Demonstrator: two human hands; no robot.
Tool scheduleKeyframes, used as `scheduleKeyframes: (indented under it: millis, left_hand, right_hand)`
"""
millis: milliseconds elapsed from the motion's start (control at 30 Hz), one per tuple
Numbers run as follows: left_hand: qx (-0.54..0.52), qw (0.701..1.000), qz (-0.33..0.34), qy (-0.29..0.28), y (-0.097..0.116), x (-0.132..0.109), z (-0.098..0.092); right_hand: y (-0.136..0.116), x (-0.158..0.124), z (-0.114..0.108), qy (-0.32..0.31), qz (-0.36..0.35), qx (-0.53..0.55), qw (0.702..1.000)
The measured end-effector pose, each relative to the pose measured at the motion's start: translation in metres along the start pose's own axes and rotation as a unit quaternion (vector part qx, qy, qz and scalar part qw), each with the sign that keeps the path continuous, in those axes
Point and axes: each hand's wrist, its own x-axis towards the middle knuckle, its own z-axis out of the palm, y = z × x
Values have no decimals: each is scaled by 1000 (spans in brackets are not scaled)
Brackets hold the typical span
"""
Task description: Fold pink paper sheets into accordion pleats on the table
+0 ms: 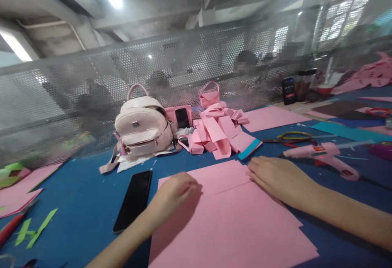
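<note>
Several pink paper sheets (239,223) lie stacked in front of me, their right edges slightly uneven. Over the upper left part of the stack, my left hand (173,196) is curled into a loose fist; its fingertips are turned under, so anything in them is hidden. My right hand (272,174) rests at the stack's upper right edge, fingers stretched side by side on the top sheet. Left of the stack lies a black phone (133,200). A pink glue gun (324,156) lies beyond my right hand, beside scissors with yellow handles (294,136).
A pale backpack (143,127) and a heap of folded pink paper pieces (214,129) stand by the perforated divider (183,60). Green paper strips (39,229) and a red-handled tool (12,227) lie at left. Teal paper (352,131) is at right. Blurred people show behind the divider.
</note>
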Motion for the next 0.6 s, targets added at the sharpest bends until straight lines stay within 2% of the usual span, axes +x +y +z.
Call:
scheduleKeyframes:
  millis: [67,133,233,367,533,600]
  left_hand:
    - [28,999,-34,13,-12,11,-6]
    - [50,997,-60,-1,-22,20,-7]
    - [71,993,-79,-58,-28,29,-4]
    - [72,989,-59,-118,-24,36,-3]
    - [37,994,-18,-97,-23,34,1]
    - [14,998,-4,-64,-20,30,2]
  right_hand:
    - [-12,10,-9,12,-30,5,999]
    - [-21,23,-15,-10,-55,63,996]
    - [-26,44,-14,-84,-57,212,972]
    - [-27,64,-9,-126,-71,282,949]
    - [-35,72,-9,-194,-95,361,907]
    - [-35,72,-10,-219,-103,399,885]
